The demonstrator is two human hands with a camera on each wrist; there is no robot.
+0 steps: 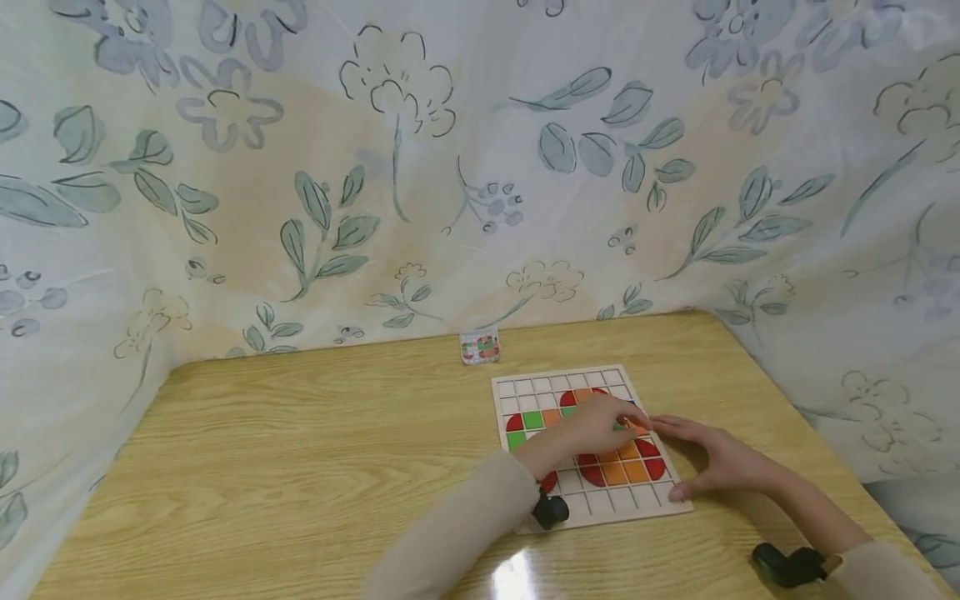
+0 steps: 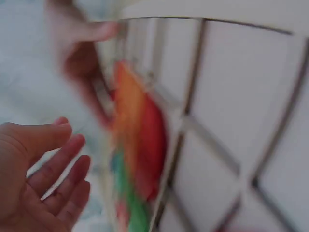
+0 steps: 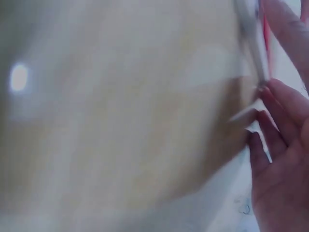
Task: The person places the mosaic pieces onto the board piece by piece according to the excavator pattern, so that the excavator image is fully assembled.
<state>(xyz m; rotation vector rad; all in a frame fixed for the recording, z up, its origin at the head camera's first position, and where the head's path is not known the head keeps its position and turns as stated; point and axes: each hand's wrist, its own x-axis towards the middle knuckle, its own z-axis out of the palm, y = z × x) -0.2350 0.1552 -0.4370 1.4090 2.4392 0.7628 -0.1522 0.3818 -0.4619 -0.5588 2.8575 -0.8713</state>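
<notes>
A pale square board (image 1: 600,504) with a grid of cells lies on the table, carrying red rounded tiles (image 1: 648,458), orange square tiles (image 1: 625,472) and green square tiles (image 1: 532,419). Over its coloured middle hovers my left hand (image 1: 596,425), hiding some tiles; the left wrist view shows its fingers loosely bent, with nothing seen between them. My right hand (image 1: 723,458) rests at the board's right side, thumb by the near right corner and fingers along the edge farther up. The right wrist view is blurred, but its fingertips (image 3: 270,89) meet the board's edge.
A small card (image 1: 480,347) with a similar coloured pattern lies near the table's back edge, behind the board. Wood-grain tabletop (image 1: 300,467) extends to the left. Floral cloth (image 1: 420,183) hangs along the back and both sides.
</notes>
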